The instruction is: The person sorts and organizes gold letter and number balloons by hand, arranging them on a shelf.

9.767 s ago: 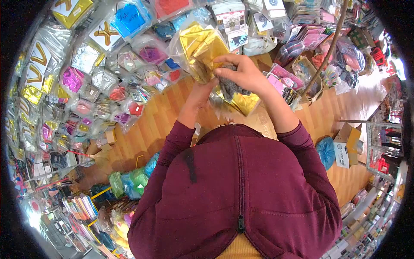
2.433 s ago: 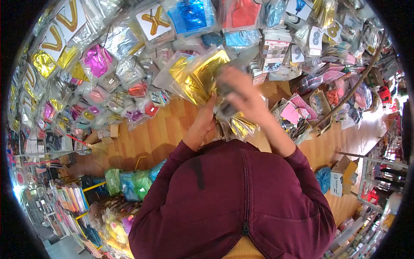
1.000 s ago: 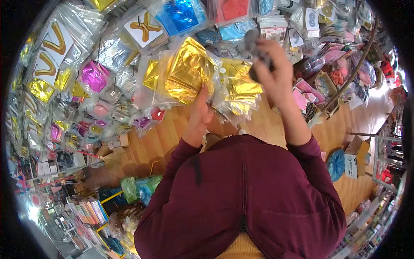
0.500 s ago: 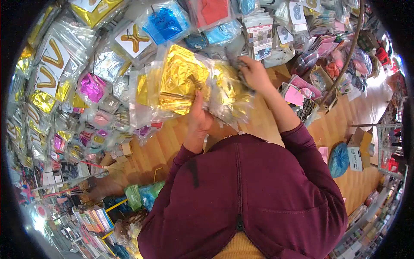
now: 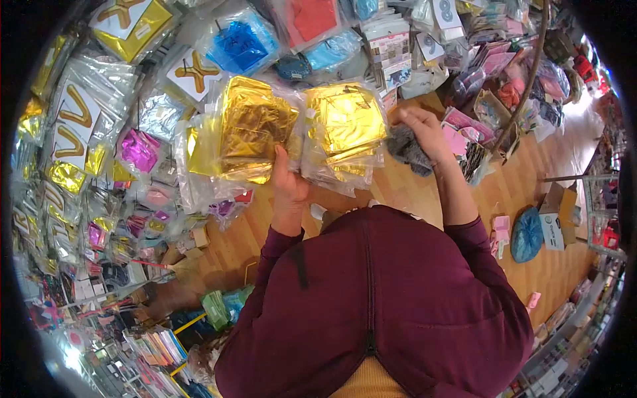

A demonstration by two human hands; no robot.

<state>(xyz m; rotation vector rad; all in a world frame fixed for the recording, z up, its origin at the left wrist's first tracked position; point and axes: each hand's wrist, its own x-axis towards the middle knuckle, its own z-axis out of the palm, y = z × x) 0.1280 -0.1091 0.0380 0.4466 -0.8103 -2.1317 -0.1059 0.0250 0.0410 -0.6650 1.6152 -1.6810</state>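
My left hand (image 5: 290, 184) grips clear plastic bags of gold foil packets from below, with the thumb on the front of the left stack (image 5: 257, 126). A second stack of gold packets (image 5: 346, 123) lies against it on the right, its shiny face towards me. To the right of both stacks, my right hand (image 5: 426, 134) is closed on a fuzzy grey cloth (image 5: 408, 151), which hangs below the fingers and is apart from the bags.
Ahead hang bagged foil goods, among them a blue packet (image 5: 242, 46) and a red one (image 5: 312, 20). A curved pole (image 5: 531, 86) rises at the right. On the wooden floor are a blue bag (image 5: 527, 234) and a cardboard box (image 5: 557, 215).
My right hand has moved right and down with the grey cloth, away from the gold packets. The left stack has shifted slightly left, and the right stack now shows its face more fully.
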